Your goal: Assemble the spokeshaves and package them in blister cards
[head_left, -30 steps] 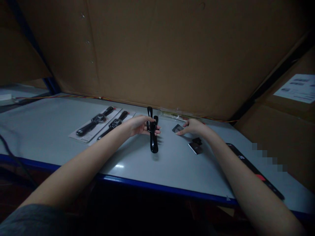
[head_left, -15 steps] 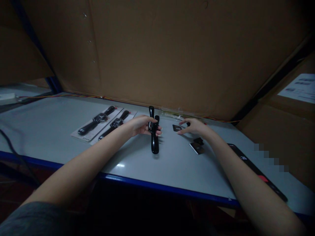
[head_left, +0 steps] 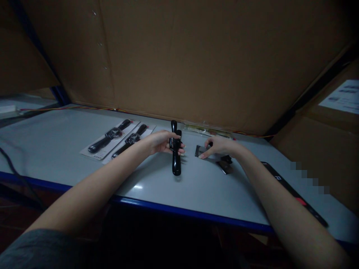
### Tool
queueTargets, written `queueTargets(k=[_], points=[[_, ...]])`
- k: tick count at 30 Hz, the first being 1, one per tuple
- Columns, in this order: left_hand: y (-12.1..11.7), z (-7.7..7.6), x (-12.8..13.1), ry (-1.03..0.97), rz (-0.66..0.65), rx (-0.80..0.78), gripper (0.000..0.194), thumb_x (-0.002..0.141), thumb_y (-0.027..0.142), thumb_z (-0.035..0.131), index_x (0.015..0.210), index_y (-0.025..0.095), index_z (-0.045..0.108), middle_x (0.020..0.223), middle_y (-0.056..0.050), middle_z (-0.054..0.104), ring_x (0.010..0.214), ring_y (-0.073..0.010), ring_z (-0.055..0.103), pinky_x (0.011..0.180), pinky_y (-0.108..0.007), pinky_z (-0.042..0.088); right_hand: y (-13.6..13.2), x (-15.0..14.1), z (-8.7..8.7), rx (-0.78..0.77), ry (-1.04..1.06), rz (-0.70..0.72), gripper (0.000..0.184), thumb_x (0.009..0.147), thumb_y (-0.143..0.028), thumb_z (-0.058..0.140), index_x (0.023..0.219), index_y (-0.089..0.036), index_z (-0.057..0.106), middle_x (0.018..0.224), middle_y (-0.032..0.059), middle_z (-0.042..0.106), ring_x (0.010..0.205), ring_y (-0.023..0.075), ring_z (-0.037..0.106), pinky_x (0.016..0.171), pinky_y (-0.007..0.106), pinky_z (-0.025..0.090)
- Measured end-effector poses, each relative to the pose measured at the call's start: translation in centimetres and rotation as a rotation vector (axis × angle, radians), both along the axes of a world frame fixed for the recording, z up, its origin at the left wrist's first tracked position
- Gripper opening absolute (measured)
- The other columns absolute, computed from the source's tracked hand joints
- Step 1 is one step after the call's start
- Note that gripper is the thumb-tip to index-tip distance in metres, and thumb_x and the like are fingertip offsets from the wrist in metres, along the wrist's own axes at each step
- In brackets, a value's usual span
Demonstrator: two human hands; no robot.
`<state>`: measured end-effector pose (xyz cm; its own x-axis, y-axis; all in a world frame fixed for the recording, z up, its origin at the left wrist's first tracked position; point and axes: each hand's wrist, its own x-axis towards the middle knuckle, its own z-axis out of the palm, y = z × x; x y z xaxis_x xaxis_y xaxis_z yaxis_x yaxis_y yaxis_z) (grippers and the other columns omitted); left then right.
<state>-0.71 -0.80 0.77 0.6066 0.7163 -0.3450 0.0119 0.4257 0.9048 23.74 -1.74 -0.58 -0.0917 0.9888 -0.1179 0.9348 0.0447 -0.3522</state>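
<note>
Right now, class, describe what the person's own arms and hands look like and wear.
The left forearm and right forearm are bare; the left hand and right hand wear no gloves. Dark grey fabric, probably a sleeve, shows at the lower left corner.

Right hand now over a small dark flat piece.

The right hand (head_left: 221, 146) has moved onto the small dark flat piece (head_left: 198, 151), which seems to have slid nearer the person and turned, though the dim view leaves that uncertain.
</note>
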Motion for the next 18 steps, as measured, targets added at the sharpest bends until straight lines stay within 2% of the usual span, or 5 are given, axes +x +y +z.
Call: queueTargets(k=[4, 7, 10, 13, 18], points=[[-0.2, -0.1, 0.0, 0.0, -0.027, 0.02, 0.014, 0.082, 0.017, 0.05, 0.091, 0.007, 0.056, 0.086, -0.015, 0.068, 0.07, -0.0201, 0.067, 0.08, -0.04, 0.049, -0.3, 0.0, 0.3, -0.014, 0.042, 0.064, 0.043, 0.04, -0.045, 0.078, 0.065, -0.021, 0.054, 0.062, -0.0022, 0.053, 0.057, 0.0128, 0.045, 0.048, 0.024, 0.028], [-0.4, -0.1, 0.1, -0.004, -0.033, 0.026, 0.013, 0.082, 0.017, 0.051, 0.09, 0.008, 0.054, 0.086, -0.015, 0.068, 0.07, -0.0205, 0.067, 0.08, -0.041, 0.049, -0.7, -0.1, 0.4, -0.151, 0.2, 0.197, 0.035, 0.049, -0.044, 0.074, 0.067, -0.02, 0.057, 0.063, -0.0031, 0.053, 0.058, 0.011, 0.045, 0.05, 0.023, 0.03], [-0.6, 0.0, 0.2, -0.003, -0.036, 0.025, 0.012, 0.082, 0.017, 0.051, 0.09, 0.009, 0.053, 0.086, -0.014, 0.068, 0.071, -0.0211, 0.067, 0.08, -0.042, 0.048, -1.4, -0.6, 0.8, -0.289, 0.329, 0.258, 0.031, 0.053, -0.043, 0.073, 0.07, -0.019, 0.061, 0.066, -0.0026, 0.056, 0.059, 0.0105, 0.047, 0.053, 0.023, 0.033], [-0.7, 0.0, 0.4, 0.002, -0.046, 0.014, 0.012, 0.082, 0.019, 0.05, 0.09, 0.01, 0.053, 0.084, -0.014, 0.068, 0.07, -0.0211, 0.067, 0.08, -0.041, 0.048, -2.2, -1.1, 1.8, -0.274, 0.371, 0.274, 0.029, 0.057, -0.044, 0.071, 0.072, -0.019, 0.064, 0.064, -0.003, 0.053, 0.057, 0.009, 0.043, 0.051, 0.022, 0.03], [-0.7, -0.1, 0.7, -0.012, -0.142, -0.068, 0.021, 0.085, 0.031, 0.045, 0.088, 0.012, 0.054, 0.076, -0.011, 0.068, 0.07, -0.0212, 0.067, 0.081, -0.038, 0.047, -3.6, -2.4, 3.5, -0.244, 0.404, 0.331, 0.035, 0.069, -0.053, 0.06, 0.07, -0.019, 0.066, 0.054, -0.0049, 0.043, 0.051, 0.0071, 0.032, 0.048, 0.024, 0.02]])
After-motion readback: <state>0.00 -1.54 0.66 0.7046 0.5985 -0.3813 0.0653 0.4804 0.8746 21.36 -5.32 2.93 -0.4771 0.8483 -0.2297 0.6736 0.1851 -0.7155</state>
